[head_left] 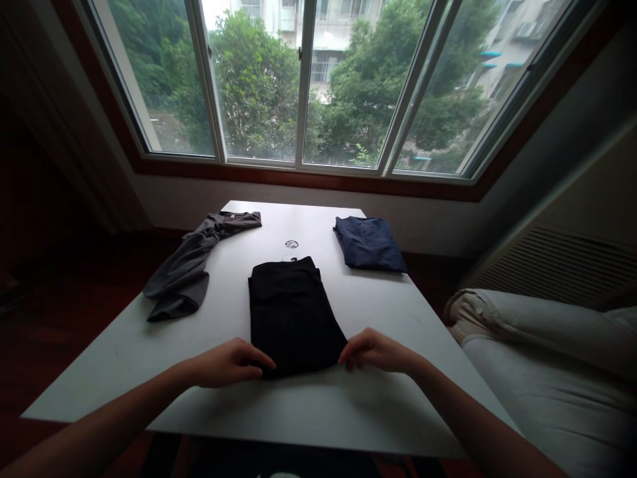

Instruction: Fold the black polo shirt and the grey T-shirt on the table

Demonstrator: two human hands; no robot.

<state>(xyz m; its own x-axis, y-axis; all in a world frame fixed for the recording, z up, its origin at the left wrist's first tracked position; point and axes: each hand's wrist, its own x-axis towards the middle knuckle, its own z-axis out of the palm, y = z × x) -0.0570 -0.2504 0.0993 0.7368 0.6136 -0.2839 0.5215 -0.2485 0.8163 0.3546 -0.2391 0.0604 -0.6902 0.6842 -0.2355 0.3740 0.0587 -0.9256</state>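
A folded black garment [293, 318], perhaps trousers or shorts, lies flat on the white table [378, 411] in front of me. At its near left corner, my left hand [233, 362] has its fingers closed on the cloth's edge. My right hand [374, 350] pinches the near right corner between thumb and fingers. Parts of the fingertips of both hands are hidden, and the exact kind of garment cannot be told from its folds.
A rumpled grey garment [192, 265] lies along the table's left edge, partly over it. Toward the far right sits a folded navy garment [371, 243]. A small round dark mark [291, 244] shows on the tabletop. To the right stands a pale cushioned seat [542, 372]; a window [298, 86] is beyond.
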